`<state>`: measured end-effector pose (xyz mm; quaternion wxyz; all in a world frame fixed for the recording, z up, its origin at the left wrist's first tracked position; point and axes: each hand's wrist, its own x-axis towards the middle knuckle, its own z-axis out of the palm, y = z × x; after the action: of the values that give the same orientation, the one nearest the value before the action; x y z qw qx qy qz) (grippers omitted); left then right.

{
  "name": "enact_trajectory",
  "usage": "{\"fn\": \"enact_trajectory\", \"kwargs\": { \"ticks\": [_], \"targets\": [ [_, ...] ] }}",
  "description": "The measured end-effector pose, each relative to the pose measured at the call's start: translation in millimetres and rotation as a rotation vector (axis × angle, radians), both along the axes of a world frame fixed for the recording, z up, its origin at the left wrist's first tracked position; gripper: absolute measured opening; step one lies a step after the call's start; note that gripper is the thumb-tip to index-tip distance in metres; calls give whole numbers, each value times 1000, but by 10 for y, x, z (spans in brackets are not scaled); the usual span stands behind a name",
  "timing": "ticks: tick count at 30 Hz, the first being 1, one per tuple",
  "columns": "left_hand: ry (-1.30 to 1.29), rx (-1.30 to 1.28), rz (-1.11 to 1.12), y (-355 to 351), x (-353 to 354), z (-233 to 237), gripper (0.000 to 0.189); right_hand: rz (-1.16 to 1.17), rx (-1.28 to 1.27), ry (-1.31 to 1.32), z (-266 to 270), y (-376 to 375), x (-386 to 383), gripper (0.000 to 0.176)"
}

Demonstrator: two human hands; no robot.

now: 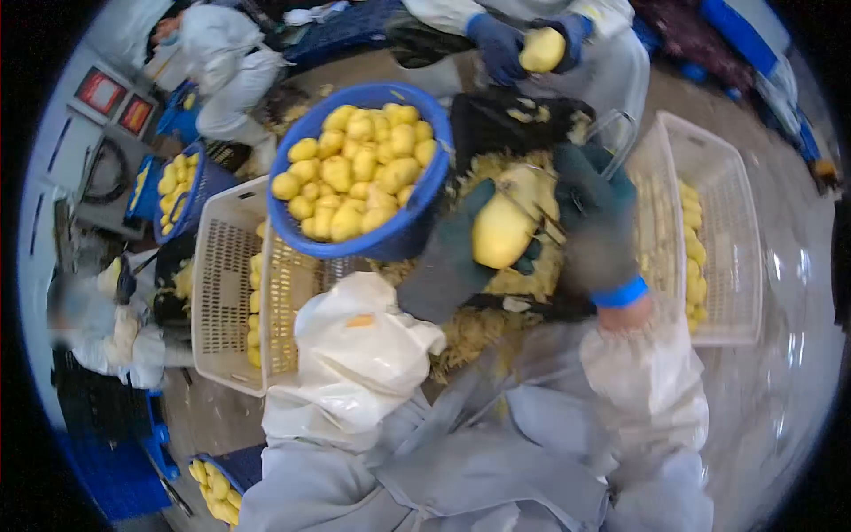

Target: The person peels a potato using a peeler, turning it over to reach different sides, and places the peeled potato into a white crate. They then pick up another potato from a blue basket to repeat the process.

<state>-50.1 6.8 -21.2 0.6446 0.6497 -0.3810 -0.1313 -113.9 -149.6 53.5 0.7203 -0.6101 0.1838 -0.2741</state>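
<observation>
My left hand (456, 253), in a dark glove, is wrapped round a large potato (501, 238) with smooth yellow flesh. In my right hand (596, 213), also gloved and with a blue band at the wrist, is a peeler (620, 142) whose metal loop handle sticks up past the fingers. The peeler's blade end is by the right side of the potato, blurred by motion; whether it touches cannot be made out. Beneath both hands lies a heap of peelings (527, 284) in a black crate (479, 120).
A blue basket (434, 199) heaped with peeled potatoes stands to the left of my hands. White perforated crates with potatoes flank me, one left (226, 301) and one right (727, 266). Opposite, a co-worker's gloved hands (496, 49) hold a potato (542, 50). More people work at the left.
</observation>
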Motion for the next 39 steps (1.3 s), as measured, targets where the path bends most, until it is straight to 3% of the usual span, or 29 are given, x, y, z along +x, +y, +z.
{"fn": "enact_trajectory", "kwargs": {
  "ticks": [2,4,6,8,9,12,13,16,18,20,21,22,24,25,26,27,29,32,34,36,38,39],
  "targets": [
    [1171,-355,-431,5,93,248,52,-56,152,19,-123,-204,90,15],
    [1121,-258,-337,-16,57,314,60,-266,128,-81,-320,-448,224,15],
    [1152,-272,-337,-38,72,342,60,-200,260,-95,-210,-427,111,14],
    [1176,-283,-274,-33,72,353,59,-23,79,-52,64,-39,-32,17],
    [777,-131,-30,-16,-83,531,57,5,76,32,178,158,-92,19],
    [695,-131,-24,5,-78,426,56,-6,-88,75,-39,128,-4,21],
    [1260,-281,-331,11,131,268,54,-81,-32,13,-208,-60,81,22],
    [1404,-358,-452,2,114,370,53,-238,109,-200,-136,-354,190,23],
    [1373,-352,-387,-12,52,407,51,-229,28,-119,-86,-193,6,25],
    [512,-135,-49,-20,-52,394,49,58,-246,-50,-83,22,-99,19],
    [1408,-432,125,-61,47,338,48,58,-242,-46,-100,59,-72,19],
    [1410,-428,125,-24,69,298,48,32,-149,35,-121,75,-28,20],
    [1102,-215,-282,42,120,277,51,5,-58,113,-244,-92,96,21],
    [1262,-301,-390,44,155,221,52,-158,-97,2,-393,-343,185,21],
    [1258,-298,-396,34,146,242,52,-326,-134,-114,-460,-486,228,21],
    [1235,-300,-415,26,141,277,53,-338,-133,-122,-397,-483,205,21],
    [1217,-314,-431,-2,96,330,54,-152,210,-102,-168,-426,79,19],
    [1104,-185,-232,-13,27,332,55,49,226,26,59,-107,-43,17],
    [1031,-122,-279,13,48,259,56,27,150,81,-169,-215,67,17],
    [1270,-202,-493,21,128,240,55,-312,-147,-151,-492,-475,255,17],
    [1233,-135,-333,12,64,342,55,-148,263,28,-183,-405,112,20],
    [1175,-125,-319,2,68,310,54,-107,197,15,-42,-240,56,19]
  ]
}}
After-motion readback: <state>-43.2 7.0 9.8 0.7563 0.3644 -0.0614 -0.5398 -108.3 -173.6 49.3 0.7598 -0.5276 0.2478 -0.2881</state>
